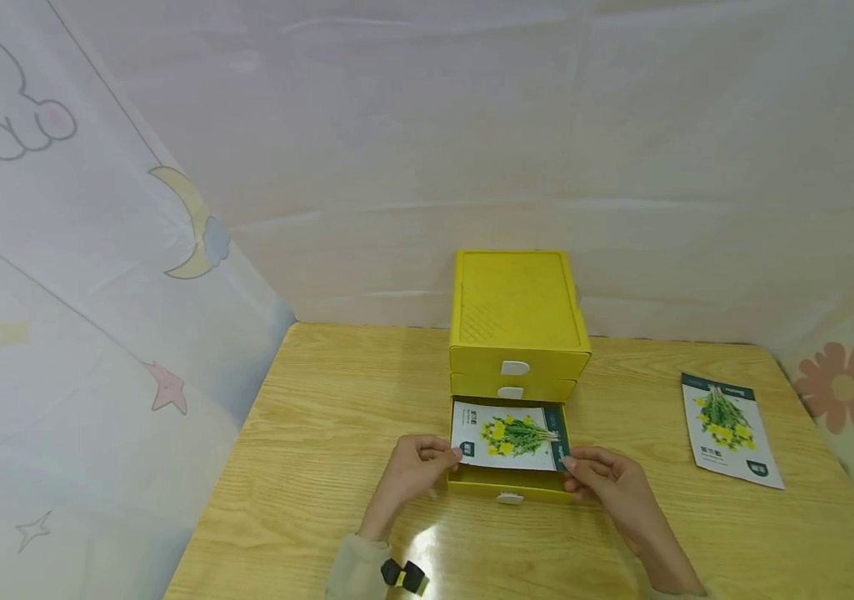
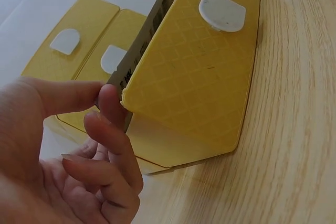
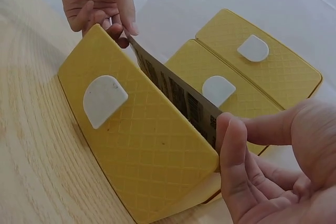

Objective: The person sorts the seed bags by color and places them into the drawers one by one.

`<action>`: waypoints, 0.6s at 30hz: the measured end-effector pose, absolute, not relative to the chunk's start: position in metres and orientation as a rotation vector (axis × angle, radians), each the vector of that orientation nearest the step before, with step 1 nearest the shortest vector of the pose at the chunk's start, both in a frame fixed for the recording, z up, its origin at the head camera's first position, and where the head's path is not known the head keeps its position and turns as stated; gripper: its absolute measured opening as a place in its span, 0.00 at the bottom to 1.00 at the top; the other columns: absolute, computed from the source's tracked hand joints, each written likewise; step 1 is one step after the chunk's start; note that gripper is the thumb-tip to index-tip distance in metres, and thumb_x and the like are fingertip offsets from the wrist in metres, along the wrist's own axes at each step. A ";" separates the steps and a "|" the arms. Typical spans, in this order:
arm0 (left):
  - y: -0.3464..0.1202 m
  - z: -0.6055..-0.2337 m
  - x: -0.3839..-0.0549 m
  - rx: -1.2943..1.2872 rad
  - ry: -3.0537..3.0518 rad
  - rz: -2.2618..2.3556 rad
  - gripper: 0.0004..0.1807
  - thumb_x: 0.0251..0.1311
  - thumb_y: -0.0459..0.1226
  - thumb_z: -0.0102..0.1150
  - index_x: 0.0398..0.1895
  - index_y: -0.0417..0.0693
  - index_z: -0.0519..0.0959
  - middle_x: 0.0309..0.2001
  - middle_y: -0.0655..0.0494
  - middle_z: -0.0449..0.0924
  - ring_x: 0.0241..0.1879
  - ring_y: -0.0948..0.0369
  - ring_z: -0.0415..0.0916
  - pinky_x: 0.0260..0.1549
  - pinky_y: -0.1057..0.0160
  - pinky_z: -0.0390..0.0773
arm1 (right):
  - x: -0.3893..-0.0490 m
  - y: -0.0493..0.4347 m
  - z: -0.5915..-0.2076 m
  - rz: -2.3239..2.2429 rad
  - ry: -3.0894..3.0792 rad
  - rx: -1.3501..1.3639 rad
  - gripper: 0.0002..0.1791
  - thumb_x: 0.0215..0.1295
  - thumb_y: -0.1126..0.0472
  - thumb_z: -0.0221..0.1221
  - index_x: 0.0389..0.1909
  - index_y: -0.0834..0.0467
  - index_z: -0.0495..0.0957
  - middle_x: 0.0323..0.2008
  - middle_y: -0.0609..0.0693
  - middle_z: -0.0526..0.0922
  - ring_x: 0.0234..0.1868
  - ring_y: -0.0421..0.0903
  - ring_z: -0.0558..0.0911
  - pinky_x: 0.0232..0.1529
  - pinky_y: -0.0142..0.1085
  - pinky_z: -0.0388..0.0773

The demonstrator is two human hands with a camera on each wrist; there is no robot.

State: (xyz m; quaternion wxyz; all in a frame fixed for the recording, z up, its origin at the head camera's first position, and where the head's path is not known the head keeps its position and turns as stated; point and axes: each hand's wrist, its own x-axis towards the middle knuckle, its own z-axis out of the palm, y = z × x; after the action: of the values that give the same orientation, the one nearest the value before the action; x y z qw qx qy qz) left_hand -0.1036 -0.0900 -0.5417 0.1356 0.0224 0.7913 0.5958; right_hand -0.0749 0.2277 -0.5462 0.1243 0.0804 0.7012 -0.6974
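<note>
A seed packet (image 1: 516,435) with a picture of leafy greens and yellow flowers lies sideways over the pulled-out bottom drawer (image 1: 516,482) of a yellow drawer box (image 1: 520,300). My left hand (image 1: 413,473) pinches the packet's left end between thumb and fingers. At the other end my right hand (image 1: 614,487) pinches it the same way. In the right wrist view the packet's printed back (image 3: 176,92) shows just above the drawer front (image 3: 142,145). Both hands sit at the drawer's sides, close to its front corners.
A second, similar seed packet (image 1: 730,429) lies on the wooden table (image 1: 337,392) to the right. The two upper drawers, with white tabs (image 1: 514,367), are closed. A patterned cloth (image 1: 397,150) hangs behind and beside the table.
</note>
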 end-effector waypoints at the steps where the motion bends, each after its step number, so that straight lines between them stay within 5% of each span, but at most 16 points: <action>1: -0.090 -0.541 -0.104 0.067 2.287 1.730 0.14 0.59 0.47 0.66 0.37 0.47 0.85 0.30 0.55 0.86 0.32 0.58 0.81 0.25 0.63 0.78 | -0.075 0.228 -0.547 -2.031 2.045 0.238 0.28 0.67 0.57 0.61 0.61 0.70 0.69 0.43 0.61 0.84 0.36 0.49 0.85 0.38 0.41 0.84; 7: -0.091 -0.541 -0.104 0.072 2.262 1.750 0.13 0.60 0.45 0.66 0.40 0.45 0.85 0.32 0.55 0.86 0.36 0.56 0.81 0.31 0.61 0.78 | -0.078 0.229 -0.547 -2.029 2.050 0.226 0.29 0.67 0.56 0.62 0.60 0.71 0.70 0.41 0.62 0.84 0.35 0.49 0.85 0.36 0.41 0.84; 18: -0.090 -0.543 -0.109 0.060 2.337 1.687 0.12 0.62 0.47 0.63 0.33 0.49 0.86 0.28 0.59 0.85 0.23 0.62 0.74 0.15 0.67 0.67 | -0.086 0.225 -0.548 -2.010 2.061 0.300 0.28 0.62 0.52 0.65 0.53 0.70 0.75 0.40 0.65 0.83 0.32 0.49 0.84 0.32 0.38 0.84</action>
State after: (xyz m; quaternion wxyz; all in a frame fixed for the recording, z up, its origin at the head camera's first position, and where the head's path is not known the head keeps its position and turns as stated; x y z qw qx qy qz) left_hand -0.1091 -0.0901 -0.5431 0.1288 0.0208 0.8039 0.5803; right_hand -0.0859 0.2255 -0.5476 0.1232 0.1029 0.7066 -0.6891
